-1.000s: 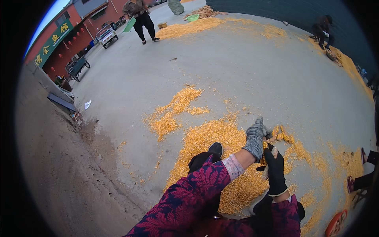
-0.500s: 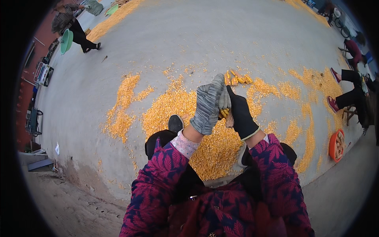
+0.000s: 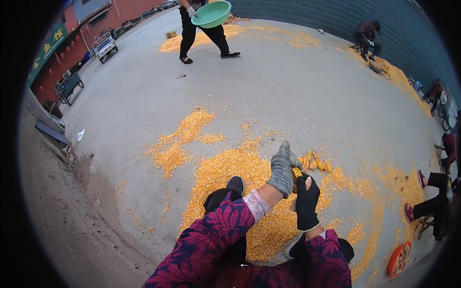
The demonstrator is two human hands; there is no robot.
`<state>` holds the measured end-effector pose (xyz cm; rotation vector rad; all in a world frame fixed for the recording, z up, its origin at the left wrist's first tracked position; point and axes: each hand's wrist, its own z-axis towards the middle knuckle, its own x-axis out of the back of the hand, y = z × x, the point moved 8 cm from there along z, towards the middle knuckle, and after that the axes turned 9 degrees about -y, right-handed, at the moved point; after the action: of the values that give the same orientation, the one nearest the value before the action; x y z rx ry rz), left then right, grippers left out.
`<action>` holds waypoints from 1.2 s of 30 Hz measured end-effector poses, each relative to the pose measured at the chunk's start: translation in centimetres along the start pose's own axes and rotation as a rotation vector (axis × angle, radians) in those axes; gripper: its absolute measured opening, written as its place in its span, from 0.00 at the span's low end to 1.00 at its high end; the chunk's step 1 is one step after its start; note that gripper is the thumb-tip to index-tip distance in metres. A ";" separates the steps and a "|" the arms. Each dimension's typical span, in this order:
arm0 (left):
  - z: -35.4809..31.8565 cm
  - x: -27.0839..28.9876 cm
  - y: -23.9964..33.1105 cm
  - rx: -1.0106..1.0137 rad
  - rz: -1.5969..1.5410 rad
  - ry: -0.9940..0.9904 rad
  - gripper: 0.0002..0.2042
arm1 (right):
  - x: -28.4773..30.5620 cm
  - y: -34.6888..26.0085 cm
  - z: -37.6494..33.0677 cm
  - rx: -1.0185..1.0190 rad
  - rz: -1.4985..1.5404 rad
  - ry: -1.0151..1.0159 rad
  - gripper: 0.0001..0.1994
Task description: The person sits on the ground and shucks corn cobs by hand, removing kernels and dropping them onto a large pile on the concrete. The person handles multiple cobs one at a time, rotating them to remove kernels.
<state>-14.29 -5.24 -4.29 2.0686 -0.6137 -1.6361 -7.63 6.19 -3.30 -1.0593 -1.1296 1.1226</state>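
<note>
My left hand (image 3: 283, 169), in a grey knitted glove, presses against a yellow ear of corn (image 3: 297, 173), its fingers closed along the ear's side. In a black glove, my right hand (image 3: 307, 199) grips the same ear from below. A pale, stripped cob end (image 3: 308, 183) also shows at the right hand's fingers. Part of the ear is hidden by the gloves. Below both hands spreads a heap of loose corn kernels (image 3: 230, 165). Several more ears of corn (image 3: 314, 162) lie on the ground just beyond my hands.
An orange basin (image 3: 393, 261) of pale cobs stands at the lower right, near a seated person (image 3: 432, 204). A walking person (image 3: 189, 36) carries a green basin (image 3: 211, 14) at the back. Further people sit by kernels at the far right. A white vehicle (image 3: 104, 46) is parked at far left.
The view has swung left and up, so my hands sit lower and further right in it. Both hands stay together on the corn. The walking person now shows nearer the middle.
</note>
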 end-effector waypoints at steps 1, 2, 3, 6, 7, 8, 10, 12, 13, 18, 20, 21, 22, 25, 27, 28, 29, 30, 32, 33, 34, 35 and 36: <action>-0.4 0.1 -0.3 0.023 0.055 0.023 0.22 | 0.5 1.4 0.3 -0.042 -0.100 -0.019 0.13; -0.3 0.2 -0.8 0.034 0.077 -0.012 0.23 | 1.3 2.8 0.7 -0.096 -0.092 0.015 0.12; -0.2 0.5 -1.2 0.055 0.097 -0.045 0.24 | 1.6 3.7 1.1 -0.159 -0.089 0.052 0.12; -2.7 -3.1 -1.1 0.029 0.342 -0.269 0.26 | 1.6 3.5 1.8 -0.195 0.392 0.116 0.14; -2.6 -3.1 -1.1 0.025 0.338 -0.274 0.26 | 1.3 3.6 1.7 -0.286 0.384 0.072 0.14; -2.4 -2.5 -0.9 0.036 0.260 -0.219 0.26 | 1.4 3.3 1.6 -0.378 0.375 0.028 0.15; -1.4 -1.9 -0.6 0.054 0.102 -0.124 0.25 | 1.4 2.6 1.8 -0.368 0.310 -0.038 0.17; 0.1 0.8 -1.0 0.064 0.089 0.085 0.25 | 1.1 1.7 1.8 -0.101 0.138 -0.045 0.18; 0.5 1.9 -1.2 0.072 0.077 0.192 0.24 | 0.4 0.4 1.5 0.030 0.049 -0.050 0.19; -1.5 0.6 -1.6 0.138 0.169 0.171 0.23 | 0.4 2.3 1.2 -0.028 0.081 0.055 0.17; -1.3 -0.8 -1.3 0.082 0.121 -0.005 0.22 | 1.2 1.5 1.4 -0.048 0.124 0.105 0.18; -1.8 -1.2 -1.7 0.065 0.091 -0.083 0.22 | 1.4 1.9 1.4 -0.167 0.287 0.108 0.20; -2.1 -2.2 -2.4 0.011 0.078 -0.360 0.22 | 1.3 2.4 1.8 -0.283 0.453 0.118 0.21; -2.0 -3.3 -2.0 0.063 0.082 -0.344 0.22 | 2.2 8.5 3.6 -0.447 0.574 -0.014 0.26; -0.3 -2.7 -2.0 0.033 -0.076 -0.454 0.25 | 2.3 8.6 3.9 -0.489 0.685 -0.049 0.28; 0.8 -1.9 -1.3 -0.030 -0.119 -0.547 0.27 | 1.1 5.0 2.7 -0.554 0.729 -0.195 0.31; 0.6 -2.7 -1.0 0.028 -0.146 -0.468 0.27 | 1.6 4.2 3.0 -0.503 0.864 -0.301 0.31; 1.1 -2.6 -0.9 0.081 -0.220 -0.463 0.26 | 2.8 3.5 3.4 -0.384 0.699 -0.196 0.31; 1.4 -1.5 -0.7 0.112 -0.246 -0.336 0.25 | 4.5 1.3 3.2 -0.236 0.359 -0.153 0.25; 1.6 -1.2 -0.5 0.113 -0.253 -0.282 0.25 | 4.6 0.8 3.0 -0.197 0.289 -0.155 0.23; 1.7 -1.0 -0.7 0.130 -0.270 -0.248 0.25 | 4.2 0.3 2.8 -0.159 0.218 -0.158 0.22; 1.8 -0.9 -1.0 0.146 -0.288 -0.215 0.25 | 3.9 -0.3 2.4 -0.119 0.147 -0.161 0.21; 1.8 -0.4 -1.2 0.159 -0.305 -0.178 0.25 | 3.3 -0.8 1.8 -0.132 0.066 -0.200 0.19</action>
<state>-16.03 -4.14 -5.05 2.2334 -0.5198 -2.0190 -9.08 9.50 -1.86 -1.1102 -1.3504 1.2409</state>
